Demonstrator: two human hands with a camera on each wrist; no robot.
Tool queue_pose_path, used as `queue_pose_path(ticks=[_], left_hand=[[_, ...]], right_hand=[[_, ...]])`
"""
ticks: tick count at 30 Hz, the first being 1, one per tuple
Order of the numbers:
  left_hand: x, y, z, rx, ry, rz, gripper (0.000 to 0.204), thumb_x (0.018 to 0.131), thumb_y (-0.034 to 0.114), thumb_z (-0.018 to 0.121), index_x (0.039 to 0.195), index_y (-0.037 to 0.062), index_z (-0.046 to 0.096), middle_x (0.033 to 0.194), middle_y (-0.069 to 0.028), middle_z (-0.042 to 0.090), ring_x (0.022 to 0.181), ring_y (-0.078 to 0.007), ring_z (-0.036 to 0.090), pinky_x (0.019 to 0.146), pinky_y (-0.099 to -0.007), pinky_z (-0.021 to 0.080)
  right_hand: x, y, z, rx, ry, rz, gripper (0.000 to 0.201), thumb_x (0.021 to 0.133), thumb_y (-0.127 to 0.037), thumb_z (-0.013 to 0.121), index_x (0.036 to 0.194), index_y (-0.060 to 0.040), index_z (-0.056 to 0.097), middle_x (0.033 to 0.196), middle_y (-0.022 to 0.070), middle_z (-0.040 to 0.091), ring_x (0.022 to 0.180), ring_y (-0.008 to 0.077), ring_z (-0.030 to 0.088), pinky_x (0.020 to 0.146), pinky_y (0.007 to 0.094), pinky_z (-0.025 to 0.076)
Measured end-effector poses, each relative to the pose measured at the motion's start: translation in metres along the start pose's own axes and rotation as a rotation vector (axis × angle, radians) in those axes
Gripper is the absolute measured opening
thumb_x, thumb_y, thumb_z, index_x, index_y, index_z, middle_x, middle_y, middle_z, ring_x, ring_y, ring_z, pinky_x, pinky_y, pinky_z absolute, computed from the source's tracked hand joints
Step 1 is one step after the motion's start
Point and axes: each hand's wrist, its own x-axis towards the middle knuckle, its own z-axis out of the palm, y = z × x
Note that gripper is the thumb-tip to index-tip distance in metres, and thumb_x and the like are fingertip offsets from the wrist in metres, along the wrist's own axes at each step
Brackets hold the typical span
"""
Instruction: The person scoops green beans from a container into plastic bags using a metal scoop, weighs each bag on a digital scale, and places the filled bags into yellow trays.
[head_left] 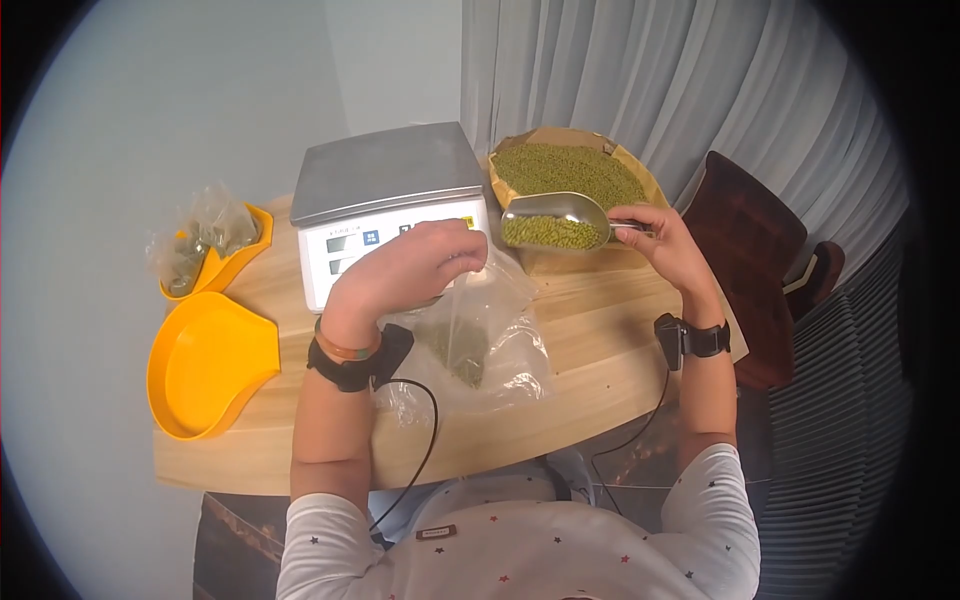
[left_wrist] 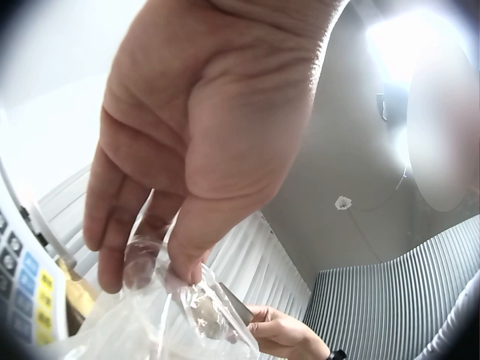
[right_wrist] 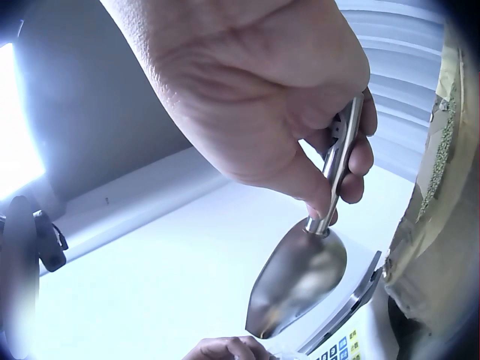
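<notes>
Head: right grip (head_left: 662, 248) grasps the scoop (head_left: 582, 209) roughly level, presumably to keep beans (head_left: 549, 232) in, near the bag (head_left: 512, 350) on the surface (head_left: 610, 340); left wrist: left grip (left_wrist: 199, 135) pinches the bag's top, likely holding it up; right wrist: handle (right_wrist: 341, 160) clasped

Worktop (head_left: 600, 340) of pale wood grain, near edge curved, below left grip (head_left: 415, 268) and right grip (head_left: 655, 240). Beyond left grip: white scale (head_left: 318, 285) with grey platform (head_left: 390, 180). Beyond right grip: open paper sack (head_left: 570, 137) filled with green beans (head_left: 540, 168). Left of left grip: yellow pan (head_left: 190, 365); farther back, second yellow pan (head_left: 237, 264) holding clear bags (head_left: 230, 220). Directly below left grip: plastic bag (head_left: 515, 360) with green contents, contact with worktop unclear.
</notes>
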Motion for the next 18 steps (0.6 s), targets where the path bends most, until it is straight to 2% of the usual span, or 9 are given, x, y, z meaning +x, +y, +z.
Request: queue_pose_path(ticks=[2,3,5,6,8,9,11,14,18], left_hand=[[0.000,0.000,-0.002,0.011,-0.010,-0.004,0.014,0.097,0.015,0.057,0.097,0.0023,0.062,0.092,-0.0143,0.063,0.088,-0.0360,0.058,0.079,-0.0423,0.047],[-0.001,-0.001,-0.001,0.009,0.000,0.005,0.014,0.097,0.015,0.057,0.098,0.0023,0.063,0.092,-0.0143,0.063,0.088,-0.0359,0.058,0.079,-0.0423,0.048],[-0.002,0.000,-0.001,0.012,0.004,0.002,0.015,0.098,0.016,0.057,0.099,0.0025,0.064,0.091,-0.0142,0.063,0.087,-0.0355,0.059,0.078,-0.0423,0.048],[-0.002,0.000,-0.002,0.007,0.004,-0.006,0.015,0.098,0.016,0.057,0.099,0.0025,0.064,0.091,-0.0142,0.063,0.087,-0.0355,0.059,0.078,-0.0423,0.048],[-0.001,0.001,-0.002,0.001,-0.020,-0.028,0.016,0.098,0.017,0.058,0.097,0.0028,0.064,0.090,-0.0143,0.062,0.087,-0.0355,0.059,0.078,-0.0422,0.048],[-0.002,-0.001,0.000,-0.008,0.006,-0.010,0.014,0.095,0.015,0.063,0.095,0.0008,0.063,0.088,-0.0134,0.062,0.082,-0.0338,0.058,0.075,-0.0396,0.047],[-0.002,-0.001,-0.001,-0.008,-0.013,-0.024,0.015,0.096,0.017,0.061,0.096,0.0018,0.064,0.090,-0.0140,0.063,0.085,-0.0345,0.059,0.077,-0.0408,0.048],[-0.003,-0.001,-0.002,0.006,-0.027,-0.030,0.017,0.097,0.018,0.058,0.097,0.0027,0.065,0.092,-0.0146,0.064,0.088,-0.0352,0.060,0.079,-0.0419,0.048],[-0.003,0.002,-0.005,0.004,-0.048,-0.058,0.016,0.097,0.018,0.058,0.098,0.0030,0.065,0.094,-0.0147,0.065,0.090,-0.0353,0.060,0.080,-0.0414,0.049]], right_hand=[[-0.003,-0.020,0.005,-0.185,-0.058,-0.123,0.021,0.090,-0.002,0.068,0.110,-0.0004,0.071,0.097,0.0068,0.070,0.091,0.0182,0.060,0.083,0.0317,0.047],[-0.004,-0.027,0.008,-0.183,-0.067,-0.120,0.021,0.090,-0.002,0.068,0.110,-0.0004,0.071,0.097,0.0068,0.070,0.091,0.0182,0.060,0.083,0.0317,0.047],[-0.005,-0.040,0.014,-0.333,-0.104,-0.182,0.020,0.088,-0.004,0.070,0.107,-0.0024,0.073,0.089,0.0095,0.066,0.087,0.0240,0.058,0.084,0.0349,0.045],[-0.006,-0.046,0.017,-0.330,-0.114,-0.180,0.020,0.088,-0.004,0.070,0.107,-0.0024,0.073,0.089,0.0095,0.066,0.087,0.0240,0.058,0.084,0.0349,0.045],[-0.009,-0.055,0.025,-0.556,-0.107,-0.342,0.021,0.085,-0.003,0.070,0.106,-0.0035,0.073,0.082,0.0097,0.060,0.085,0.0264,0.056,0.088,0.0369,0.041],[-0.011,-0.059,0.030,-0.555,-0.112,-0.340,0.021,0.085,-0.003,0.070,0.106,-0.0035,0.073,0.082,0.0097,0.060,0.085,0.0264,0.056,0.088,0.0369,0.041],[-0.015,-0.067,0.038,-0.686,-0.050,-0.496,0.022,0.083,-0.005,0.071,0.106,-0.0063,0.074,0.080,0.0065,0.058,0.080,0.0250,0.054,0.086,0.0367,0.041],[-0.017,-0.074,0.042,-0.700,-0.053,-0.496,0.023,0.082,-0.001,0.070,0.105,-0.0041,0.073,0.082,0.0086,0.059,0.087,0.0261,0.056,0.092,0.0382,0.040],[-0.016,-0.072,0.039,-0.656,-0.057,-0.467,0.023,0.082,0.000,0.070,0.105,-0.0037,0.073,0.083,0.0087,0.060,0.087,0.0263,0.056,0.092,0.0380,0.040]])
